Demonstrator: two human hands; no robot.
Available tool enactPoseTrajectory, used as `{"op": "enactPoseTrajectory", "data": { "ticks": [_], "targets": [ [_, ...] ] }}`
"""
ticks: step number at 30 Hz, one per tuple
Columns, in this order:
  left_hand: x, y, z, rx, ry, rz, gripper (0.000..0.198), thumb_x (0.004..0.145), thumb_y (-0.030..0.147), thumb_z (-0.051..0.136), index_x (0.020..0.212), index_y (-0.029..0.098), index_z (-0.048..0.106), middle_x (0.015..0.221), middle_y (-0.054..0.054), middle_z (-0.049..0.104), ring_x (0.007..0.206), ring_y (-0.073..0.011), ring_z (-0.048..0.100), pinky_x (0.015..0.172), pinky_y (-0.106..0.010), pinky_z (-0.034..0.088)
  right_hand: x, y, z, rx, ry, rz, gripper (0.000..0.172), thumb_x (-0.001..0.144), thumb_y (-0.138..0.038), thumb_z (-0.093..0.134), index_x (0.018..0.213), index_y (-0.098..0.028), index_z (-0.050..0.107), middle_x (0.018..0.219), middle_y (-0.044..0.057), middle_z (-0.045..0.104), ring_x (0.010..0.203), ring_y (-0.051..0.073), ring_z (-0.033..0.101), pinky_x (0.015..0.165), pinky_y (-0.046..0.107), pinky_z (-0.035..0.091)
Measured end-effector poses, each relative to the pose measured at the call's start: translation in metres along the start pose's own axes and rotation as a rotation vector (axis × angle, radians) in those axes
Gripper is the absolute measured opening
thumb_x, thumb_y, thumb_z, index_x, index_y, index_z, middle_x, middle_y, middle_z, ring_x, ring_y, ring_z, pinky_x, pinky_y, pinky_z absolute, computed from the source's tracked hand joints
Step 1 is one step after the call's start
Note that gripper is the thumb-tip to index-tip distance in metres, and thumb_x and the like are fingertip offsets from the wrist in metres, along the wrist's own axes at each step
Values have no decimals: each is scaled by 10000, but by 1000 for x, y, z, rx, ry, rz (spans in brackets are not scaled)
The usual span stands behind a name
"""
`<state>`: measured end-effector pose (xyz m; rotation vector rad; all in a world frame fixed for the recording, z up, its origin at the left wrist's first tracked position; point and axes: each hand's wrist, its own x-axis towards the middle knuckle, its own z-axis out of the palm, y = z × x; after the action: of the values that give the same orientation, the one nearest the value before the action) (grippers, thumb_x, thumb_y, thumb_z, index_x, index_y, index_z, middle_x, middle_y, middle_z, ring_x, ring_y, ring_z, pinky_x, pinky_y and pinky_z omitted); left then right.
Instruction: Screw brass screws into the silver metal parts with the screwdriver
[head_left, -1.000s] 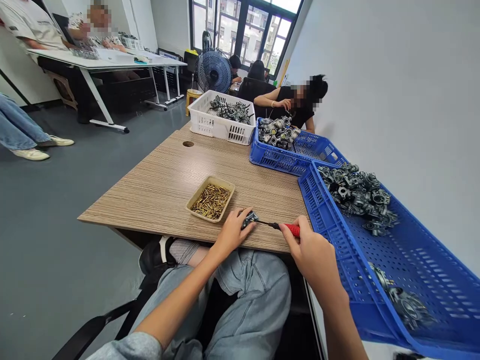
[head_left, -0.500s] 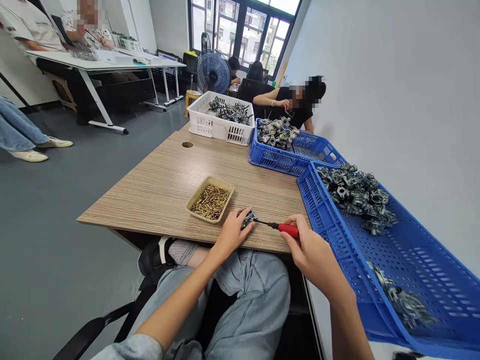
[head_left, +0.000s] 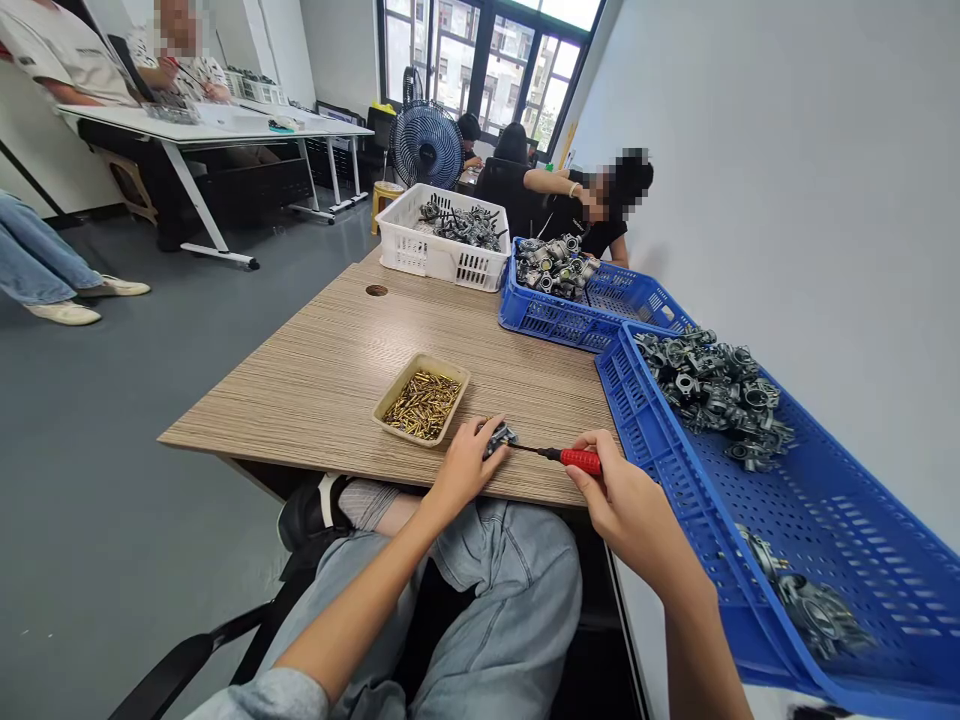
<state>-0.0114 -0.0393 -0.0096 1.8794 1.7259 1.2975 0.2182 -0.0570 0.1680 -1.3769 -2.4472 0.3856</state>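
My left hand (head_left: pixel 466 465) is closed around a small grey metal part (head_left: pixel 501 438), which looks like a carburetor body, and keeps it against the table near the front edge. My fingers cover much of it. In my right hand (head_left: pixel 626 505) is a screwdriver (head_left: pixel 581 460) with a red handle and a dark, thin shaft. The shaft points left, level with the table, and its tip meets the metal part; the exact contact is too small to make out. Just beyond my left hand stands a beige tray (head_left: pixel 382 412) full of small brass pieces (head_left: pixel 422 405).
A blue crate (head_left: pixel 660 480) of metal carburetor-like parts (head_left: pixel 712 390) borders the table's right side. Behind it are another blue crate (head_left: pixel 555 322) and a white crate (head_left: pixel 442 258), both holding parts. A co-worker (head_left: pixel 592 205) sits beyond them. A fan (head_left: pixel 427 145) stands farther back.
The view has shifted very slightly. Both my hands keep their grip, with the screwdriver still at the part. The co-worker behind the crates has raised an arm.
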Motion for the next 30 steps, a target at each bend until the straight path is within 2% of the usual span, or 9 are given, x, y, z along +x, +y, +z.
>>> {"op": "enactPoseTrajectory", "data": {
  "ticks": [6,30],
  "targets": [
    [0,0,0,0,7,9,565,1053,364,627,1601,305,502,1381,-118,624,1263,-310,615,1133,-499,523,1,0,0,-4,-9,-3,134,1096,-357,458,1193,-281,510,1088,34,761,931,247,744,765,324,462],
    [-1,-1,1,30,21,23,562,1050,326,634,1595,286,501,1390,-121,624,1264,-311,615,1128,-499,528,-1,-2,1,-8,-25,-5,145,1102,-346,443,1213,-279,507,1160,44,734,1030,248,727,830,342,478]
  ]
}}
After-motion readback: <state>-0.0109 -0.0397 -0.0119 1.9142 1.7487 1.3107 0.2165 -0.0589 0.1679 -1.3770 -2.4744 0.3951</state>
